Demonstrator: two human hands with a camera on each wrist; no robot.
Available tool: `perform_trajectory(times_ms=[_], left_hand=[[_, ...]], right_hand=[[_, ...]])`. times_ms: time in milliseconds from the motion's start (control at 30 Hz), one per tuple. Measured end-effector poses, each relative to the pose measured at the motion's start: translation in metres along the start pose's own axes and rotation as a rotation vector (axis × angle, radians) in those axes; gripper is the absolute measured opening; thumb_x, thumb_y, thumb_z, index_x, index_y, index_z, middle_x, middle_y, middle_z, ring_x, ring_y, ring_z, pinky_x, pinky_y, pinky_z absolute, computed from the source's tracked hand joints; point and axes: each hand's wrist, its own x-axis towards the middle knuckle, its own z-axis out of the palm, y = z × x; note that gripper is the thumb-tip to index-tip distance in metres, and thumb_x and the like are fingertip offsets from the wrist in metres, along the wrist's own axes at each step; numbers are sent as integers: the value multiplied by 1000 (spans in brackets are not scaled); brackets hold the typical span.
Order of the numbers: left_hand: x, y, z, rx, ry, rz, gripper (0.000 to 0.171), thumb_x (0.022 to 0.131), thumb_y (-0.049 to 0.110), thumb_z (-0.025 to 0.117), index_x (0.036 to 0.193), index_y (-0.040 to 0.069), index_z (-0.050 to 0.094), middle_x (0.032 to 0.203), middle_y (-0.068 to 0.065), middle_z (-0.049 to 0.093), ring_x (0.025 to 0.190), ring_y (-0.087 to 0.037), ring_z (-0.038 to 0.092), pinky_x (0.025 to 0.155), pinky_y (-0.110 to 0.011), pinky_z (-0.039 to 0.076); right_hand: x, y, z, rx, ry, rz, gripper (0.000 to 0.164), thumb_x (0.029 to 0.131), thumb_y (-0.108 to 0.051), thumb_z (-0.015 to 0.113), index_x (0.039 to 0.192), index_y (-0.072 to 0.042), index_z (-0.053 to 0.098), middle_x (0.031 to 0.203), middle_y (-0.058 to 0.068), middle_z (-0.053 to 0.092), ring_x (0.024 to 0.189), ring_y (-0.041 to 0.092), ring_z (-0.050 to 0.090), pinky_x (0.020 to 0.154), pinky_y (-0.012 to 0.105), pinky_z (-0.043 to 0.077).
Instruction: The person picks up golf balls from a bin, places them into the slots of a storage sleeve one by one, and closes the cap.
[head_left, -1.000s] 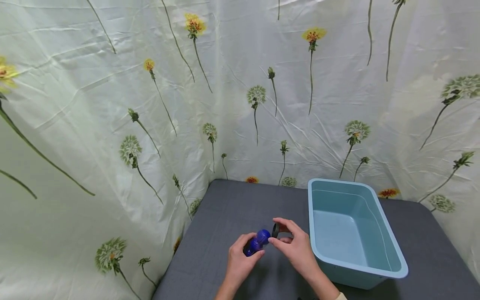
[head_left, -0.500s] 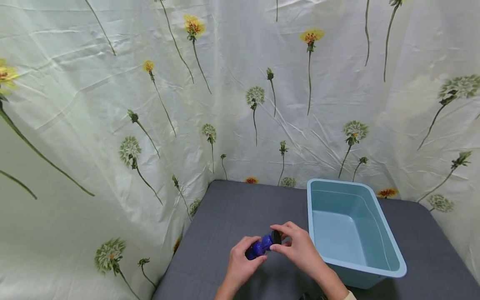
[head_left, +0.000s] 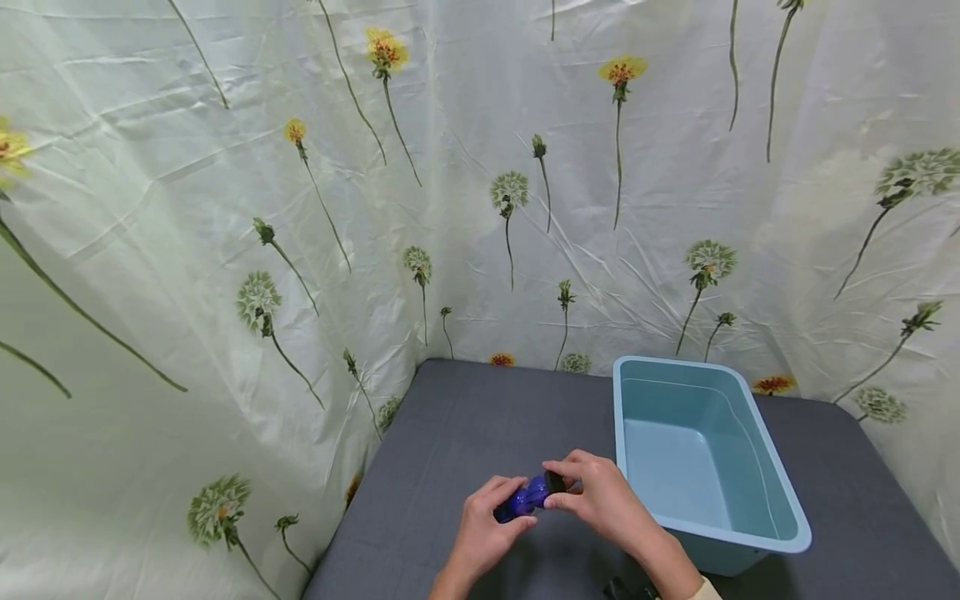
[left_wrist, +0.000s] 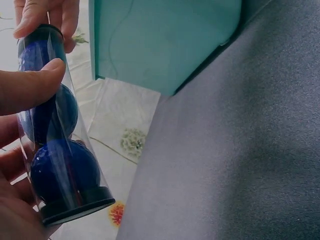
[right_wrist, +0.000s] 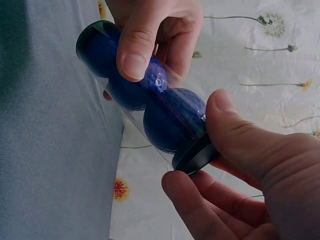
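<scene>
My left hand [head_left: 480, 527] grips a clear plastic tube [right_wrist: 134, 120] around its middle, thumb laid along the side. Stacked inside are blue balls [right_wrist: 172, 120]. One end, beyond my left fingers, has a black end piece [left_wrist: 80, 206]. At the other end a black cap [right_wrist: 195, 154] sits on the tube's mouth, and my right hand [head_left: 606, 500] pinches it between thumb and fingertips. The tube is held tilted above the dark grey table, its capped end toward the right. My fingers hide part of the tube.
A light blue plastic tub [head_left: 637, 517] stands on the grey table [head_left: 480, 408], just right of my right hand. Behind the table hangs a white curtain [head_left: 465, 167] printed with dandelions. A dark object [head_left: 628, 588] shows beneath my right forearm.
My right hand has brought the black cap from just off the tube's end onto its mouth. Both hands have come slightly lower, and the tube lies flatter.
</scene>
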Motion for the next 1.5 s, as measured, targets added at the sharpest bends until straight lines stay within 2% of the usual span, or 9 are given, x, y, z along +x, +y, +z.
perform_trajectory(times_ms=[200, 333, 567, 633, 867, 1067, 1200, 1300, 1500], left_hand=[[3, 3, -3, 4, -61, 36, 49, 77, 12, 89, 122, 15, 71, 109, 6, 67, 94, -9, 64, 81, -31, 55], [4, 3, -6, -11, -105, 54, 48, 77, 11, 88, 122, 13, 71, 110, 5, 67, 95, -9, 64, 82, -30, 55], [4, 2, -12, -65, -146, -6, 44, 83, 22, 84, 124, 16, 70, 112, 7, 67, 95, -8, 64, 82, -29, 54], [4, 3, -11, -67, -127, -7, 44, 83, 25, 84, 124, 16, 70, 112, 7, 67, 96, -9, 64, 83, -30, 54], [3, 9, -8, -42, -52, -57, 50, 76, 13, 89, 120, 23, 68, 107, 7, 66, 93, -10, 63, 78, -30, 54], [9, 12, -6, -100, -33, -135, 50, 80, 20, 87, 123, 25, 64, 112, 6, 66, 97, -13, 63, 81, -34, 54], [13, 10, -8, -158, 6, -215, 49, 81, 20, 86, 124, 23, 61, 113, 3, 67, 97, -16, 64, 83, -38, 53], [16, 9, -13, -183, 34, -274, 49, 83, 16, 84, 124, 20, 59, 111, 1, 66, 97, -17, 65, 84, -39, 53], [25, -1, -23, -210, 106, -303, 47, 86, 13, 81, 128, 16, 58, 118, -5, 65, 107, -28, 64, 92, -52, 50]], right_hand=[[-1, 1, 0, -42, -21, -41, 48, 80, -26, 85, 125, -11, 73, 92, -9, 59, 73, 1, 59, 62, 21, 51], [-2, 1, 0, -41, -32, -66, 49, 79, -26, 85, 124, -10, 73, 91, -9, 60, 71, -1, 56, 60, 21, 50], [-4, 0, 1, -58, -26, -130, 46, 81, -27, 83, 123, -10, 73, 88, -9, 58, 69, 0, 50, 58, 21, 47], [-4, -1, 1, -55, -2, -130, 45, 82, -27, 83, 123, -11, 73, 88, -9, 58, 69, 0, 50, 59, 21, 47], [-4, -3, 0, 10, 22, -95, 45, 82, -30, 82, 124, -16, 72, 93, -9, 59, 78, 6, 57, 66, 20, 52], [-5, -5, -10, 50, 49, -64, 57, 80, -34, 84, 133, -29, 65, 103, -14, 60, 89, 9, 64, 74, 20, 54], [-10, -3, -20, -21, 89, -72, 59, 82, -43, 81, 136, -36, 60, 112, -20, 59, 93, 7, 64, 77, 24, 55], [-16, -1, -28, -74, 109, -63, 55, 83, -41, 82, 134, -36, 62, 114, -21, 58, 90, 4, 62, 74, 26, 54], [-30, 7, -45, -129, 151, -42, 53, 83, -39, 82, 132, -36, 63, 117, -19, 58, 93, 7, 63, 70, 28, 53]])
